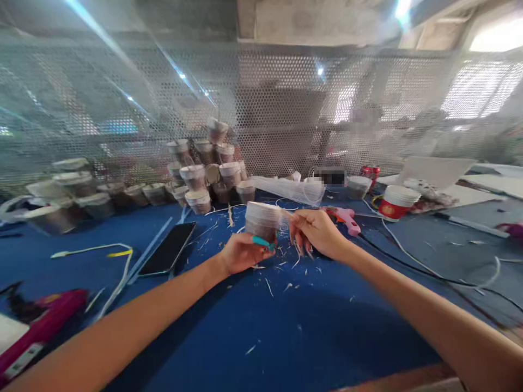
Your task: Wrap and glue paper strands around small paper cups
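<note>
My left hand (246, 253), with turquoise nails, is wrapped around the lower part of a small pot (261, 223). The pot has a whitish band at its rim and a grey-brown body, and is held upright just above the blue table. At the right side of the rim, my right hand (312, 231) has its thumb and forefinger pinched together. Whatever lies in that pinch is too small and blurred to name. Pale fibre scraps (268, 287) lie scattered on the table beneath both hands.
Similar pots (193, 177) are stacked behind, with more pots (73, 185) at left. A phone (169, 249) and white cable (127, 256) lie left. A pink glue gun (347, 219), clear sticks (290, 189) and red-white cups (398, 204) are right. A magenta tool (49, 316) lies front left.
</note>
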Motion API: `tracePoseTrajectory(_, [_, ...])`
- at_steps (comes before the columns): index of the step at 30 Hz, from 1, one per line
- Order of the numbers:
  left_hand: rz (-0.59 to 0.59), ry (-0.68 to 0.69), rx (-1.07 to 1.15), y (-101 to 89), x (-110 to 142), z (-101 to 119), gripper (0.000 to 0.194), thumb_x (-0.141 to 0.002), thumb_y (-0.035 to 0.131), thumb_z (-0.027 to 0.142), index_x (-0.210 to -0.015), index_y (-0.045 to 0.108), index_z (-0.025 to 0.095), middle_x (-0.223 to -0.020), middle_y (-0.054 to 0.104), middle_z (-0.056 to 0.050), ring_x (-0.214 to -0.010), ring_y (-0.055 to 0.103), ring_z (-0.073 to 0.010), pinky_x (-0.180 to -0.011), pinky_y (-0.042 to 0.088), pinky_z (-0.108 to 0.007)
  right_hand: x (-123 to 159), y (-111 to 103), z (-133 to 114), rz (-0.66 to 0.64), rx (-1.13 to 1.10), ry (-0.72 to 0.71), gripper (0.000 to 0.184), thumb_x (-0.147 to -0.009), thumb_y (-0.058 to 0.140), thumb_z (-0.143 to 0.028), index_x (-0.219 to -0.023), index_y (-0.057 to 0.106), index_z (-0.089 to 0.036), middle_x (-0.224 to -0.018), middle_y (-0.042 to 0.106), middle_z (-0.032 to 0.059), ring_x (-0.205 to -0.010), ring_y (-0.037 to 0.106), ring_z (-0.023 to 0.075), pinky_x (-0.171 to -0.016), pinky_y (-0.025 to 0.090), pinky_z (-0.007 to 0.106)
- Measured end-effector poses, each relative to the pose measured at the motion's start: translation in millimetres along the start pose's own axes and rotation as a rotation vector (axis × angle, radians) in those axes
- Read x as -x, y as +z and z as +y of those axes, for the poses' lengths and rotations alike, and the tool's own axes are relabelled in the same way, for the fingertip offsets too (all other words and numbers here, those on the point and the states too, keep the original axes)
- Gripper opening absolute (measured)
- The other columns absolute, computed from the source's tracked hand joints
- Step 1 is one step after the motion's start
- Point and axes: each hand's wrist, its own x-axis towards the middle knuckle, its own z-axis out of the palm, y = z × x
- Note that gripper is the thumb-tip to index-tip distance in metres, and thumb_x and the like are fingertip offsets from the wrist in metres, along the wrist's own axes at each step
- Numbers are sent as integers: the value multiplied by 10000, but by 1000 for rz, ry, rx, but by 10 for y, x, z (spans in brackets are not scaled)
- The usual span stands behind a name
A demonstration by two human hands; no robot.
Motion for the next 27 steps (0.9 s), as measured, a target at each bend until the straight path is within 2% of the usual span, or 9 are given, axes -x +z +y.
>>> tracePoseTrajectory(8, [-80, -38, 45, -55, 15, -15, 440, -567, 573, 129, -1001, 591, 52, -910, 655, -93, -853, 599, -167, -770, 479, -277, -29, 11, 57, 36, 81, -95, 409, -861, 378, -486, -609, 469, -177, -427, 469, -45, -348, 424, 56, -377, 317, 182])
tracePoseTrajectory(14, [-169, -70, 82, -48, 1, -13, 517, -542, 573, 151, -1051, 546, 63, -902, 627, -92, -786, 585, -159, -727, 486, -280, -29, 14, 40, 41, 91, -146, 401, -878, 380, -441, -588, 464, -177, -436, 465, -47, -375, 432, 56, -421, 335, 192])
tracePoseTrajectory(24, [-209, -100, 66, 68, 7, -21, 440, -470, 558, 119, -905, 585, 59, -771, 590, -64, -667, 532, -116, -685, 471, -268, -21, 24, 10, 18, 37, -157, 432, -858, 424, -458, -547, 486, -165, -418, 499, -36, -366, 442, 52, -426, 332, 190])
tracePoseTrajectory(27, [-223, -116, 49, 83, 10, -21, 457, -461, 565, 116, -914, 585, 55, -754, 580, -54, -653, 522, -108, -687, 469, -263, -21, 38, 2, 4, 5, -157, 436, -844, 441, -476, -544, 493, -163, -424, 507, -33, -367, 447, 54, -421, 338, 187])
